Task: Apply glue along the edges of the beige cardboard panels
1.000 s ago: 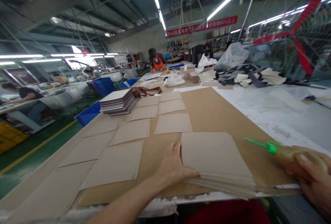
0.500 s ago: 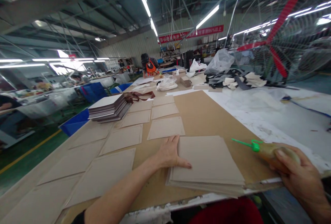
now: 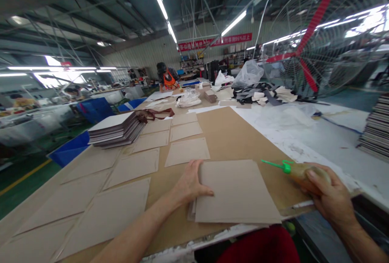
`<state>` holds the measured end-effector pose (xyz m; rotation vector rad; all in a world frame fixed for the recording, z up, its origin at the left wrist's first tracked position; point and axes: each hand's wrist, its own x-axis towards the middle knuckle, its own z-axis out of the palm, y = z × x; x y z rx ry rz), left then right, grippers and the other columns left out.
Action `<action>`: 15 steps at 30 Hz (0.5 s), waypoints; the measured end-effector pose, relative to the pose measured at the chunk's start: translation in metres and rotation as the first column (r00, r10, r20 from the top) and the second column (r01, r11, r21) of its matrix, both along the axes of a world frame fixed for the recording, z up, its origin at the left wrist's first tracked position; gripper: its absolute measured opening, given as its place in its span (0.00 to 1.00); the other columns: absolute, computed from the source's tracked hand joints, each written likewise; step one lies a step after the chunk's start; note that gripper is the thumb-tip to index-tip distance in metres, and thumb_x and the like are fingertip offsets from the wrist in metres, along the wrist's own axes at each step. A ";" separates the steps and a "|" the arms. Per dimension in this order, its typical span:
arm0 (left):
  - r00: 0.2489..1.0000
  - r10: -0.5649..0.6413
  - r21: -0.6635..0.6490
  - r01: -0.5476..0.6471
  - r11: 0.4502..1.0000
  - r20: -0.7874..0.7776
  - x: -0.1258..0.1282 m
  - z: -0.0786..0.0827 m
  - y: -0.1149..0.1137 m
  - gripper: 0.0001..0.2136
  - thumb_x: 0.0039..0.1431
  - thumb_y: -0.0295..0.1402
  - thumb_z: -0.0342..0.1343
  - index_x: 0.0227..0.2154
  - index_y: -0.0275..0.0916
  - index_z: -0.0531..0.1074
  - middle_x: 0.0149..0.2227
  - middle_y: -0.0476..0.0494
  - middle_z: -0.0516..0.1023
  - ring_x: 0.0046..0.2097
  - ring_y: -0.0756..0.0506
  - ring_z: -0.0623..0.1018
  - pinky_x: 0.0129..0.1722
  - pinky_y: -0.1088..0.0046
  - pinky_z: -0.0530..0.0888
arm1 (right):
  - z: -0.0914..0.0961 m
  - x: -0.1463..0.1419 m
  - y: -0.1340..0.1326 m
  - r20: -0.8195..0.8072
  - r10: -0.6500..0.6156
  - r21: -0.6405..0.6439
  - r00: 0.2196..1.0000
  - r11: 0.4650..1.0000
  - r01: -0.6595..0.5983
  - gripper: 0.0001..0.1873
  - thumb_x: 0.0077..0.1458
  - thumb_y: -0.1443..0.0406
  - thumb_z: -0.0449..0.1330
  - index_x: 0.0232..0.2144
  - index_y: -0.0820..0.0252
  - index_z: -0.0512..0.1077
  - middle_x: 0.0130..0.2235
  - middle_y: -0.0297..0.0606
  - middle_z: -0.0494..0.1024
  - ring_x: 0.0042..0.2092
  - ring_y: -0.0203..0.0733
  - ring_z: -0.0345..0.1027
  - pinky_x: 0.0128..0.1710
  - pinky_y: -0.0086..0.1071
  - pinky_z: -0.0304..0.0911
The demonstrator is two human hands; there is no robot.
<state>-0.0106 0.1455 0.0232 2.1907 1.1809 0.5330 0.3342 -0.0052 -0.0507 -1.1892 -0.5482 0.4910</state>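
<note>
My left hand is at the left edge of a short stack of greyish-brown cardboard sheets at the table's front edge. Its thumb lies on the top sheet and its fingers reach along and over the side, their tips partly hidden. To the right, my right hand is wrapped round a soft yellowish-brown glue bottle. The bottle's thin green nozzle points left, just off the stack's far right corner. Several cardboard sheets lie flat in rows to the left, with thin lines near their edges.
A tall stack of boards stands at the left, beside brown straps. Plastic bags and dark scraps lie further back. A large fan stands at the right, above another board stack. A co-worker leans over the far end.
The view has turned slightly right, bringing the right-hand board stack into sight. The top cardboard sheet has shifted toward me and now covers the lower sheets' front edges. Both hands keep their holds.
</note>
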 end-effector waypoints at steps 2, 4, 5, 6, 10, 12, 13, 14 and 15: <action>1.000 0.025 -0.009 -0.025 1.000 0.009 0.000 -0.001 0.002 0.41 0.27 0.36 0.70 0.50 0.35 0.61 0.51 0.35 0.66 0.52 0.37 0.66 0.52 0.60 0.63 | 0.001 0.000 0.000 -0.007 -0.002 0.004 1.000 1.000 0.002 0.20 0.41 0.57 0.70 0.36 0.56 0.72 0.36 0.36 0.71 0.30 0.42 0.63 0.19 0.26 0.63; 0.998 0.059 -0.015 -0.058 0.998 0.030 0.000 -0.004 0.006 0.35 0.30 0.34 0.68 0.46 0.36 0.63 0.46 0.40 0.68 0.47 0.39 0.69 0.46 0.64 0.66 | 0.001 -0.001 0.000 -0.008 -0.002 0.008 1.000 1.000 0.002 0.20 0.41 0.57 0.70 0.37 0.57 0.72 0.36 0.36 0.71 0.29 0.41 0.63 0.19 0.25 0.63; 0.996 0.080 -0.019 -0.079 0.997 0.042 0.000 -0.005 0.009 0.31 0.32 0.33 0.67 0.43 0.37 0.64 0.43 0.42 0.68 0.45 0.41 0.69 0.43 0.67 0.67 | 0.001 -0.001 0.000 -0.006 -0.001 0.010 1.000 1.000 0.001 0.21 0.41 0.57 0.70 0.37 0.57 0.72 0.36 0.36 0.71 0.29 0.41 0.63 0.19 0.25 0.63; 0.993 0.102 -0.025 -0.101 0.995 0.056 0.000 -0.006 0.011 0.27 0.33 0.32 0.66 0.41 0.37 0.65 0.40 0.45 0.69 0.42 0.42 0.70 0.40 0.69 0.67 | 0.001 -0.001 0.000 -0.005 0.000 0.012 1.000 1.000 0.000 0.21 0.41 0.57 0.71 0.37 0.58 0.72 0.35 0.37 0.71 0.29 0.41 0.62 0.18 0.25 0.63; 0.972 0.194 -0.063 -0.187 0.980 0.130 -0.001 -0.006 0.015 0.13 0.40 0.32 0.61 0.31 0.39 0.64 0.29 0.52 0.67 0.32 0.48 0.68 0.30 0.75 0.63 | -0.001 -0.001 0.001 -0.006 -0.006 0.021 1.000 1.000 0.006 0.24 0.39 0.55 0.71 0.38 0.59 0.71 0.35 0.37 0.70 0.29 0.40 0.61 0.17 0.23 0.64; 0.956 0.233 -0.090 -0.220 0.971 0.181 -0.004 -0.002 0.013 0.10 0.44 0.34 0.58 0.28 0.40 0.63 0.26 0.54 0.65 0.30 0.49 0.67 0.28 0.76 0.61 | -0.001 0.000 0.001 -0.013 -0.010 0.024 1.000 1.000 0.011 0.24 0.39 0.55 0.71 0.38 0.58 0.71 0.36 0.37 0.70 0.30 0.40 0.62 0.17 0.23 0.64; 0.946 0.251 -0.113 -0.231 0.966 0.206 -0.006 0.000 0.012 0.09 0.46 0.36 0.57 0.28 0.40 0.63 0.25 0.54 0.65 0.29 0.49 0.67 0.28 0.76 0.61 | -0.002 0.000 0.001 -0.016 -0.014 0.024 1.000 1.000 0.015 0.24 0.39 0.55 0.71 0.38 0.57 0.71 0.36 0.37 0.69 0.31 0.41 0.62 0.17 0.23 0.65; 0.937 0.265 -0.146 -0.236 0.961 0.229 -0.009 0.002 0.010 0.08 0.48 0.37 0.56 0.28 0.41 0.63 0.24 0.55 0.65 0.28 0.49 0.67 0.27 0.76 0.61 | -0.002 0.000 0.000 -0.018 -0.019 0.026 1.000 0.999 0.020 0.23 0.39 0.55 0.71 0.37 0.56 0.71 0.36 0.36 0.69 0.31 0.41 0.62 0.17 0.23 0.65; 0.927 0.279 -0.189 -0.236 0.953 0.249 -0.012 0.004 0.009 0.09 0.50 0.39 0.54 0.29 0.41 0.63 0.23 0.55 0.66 0.26 0.50 0.68 0.26 0.77 0.61 | -0.001 0.000 0.000 -0.014 -0.027 0.020 1.000 0.999 0.027 0.23 0.39 0.55 0.70 0.37 0.55 0.70 0.36 0.35 0.69 0.31 0.41 0.62 0.17 0.23 0.65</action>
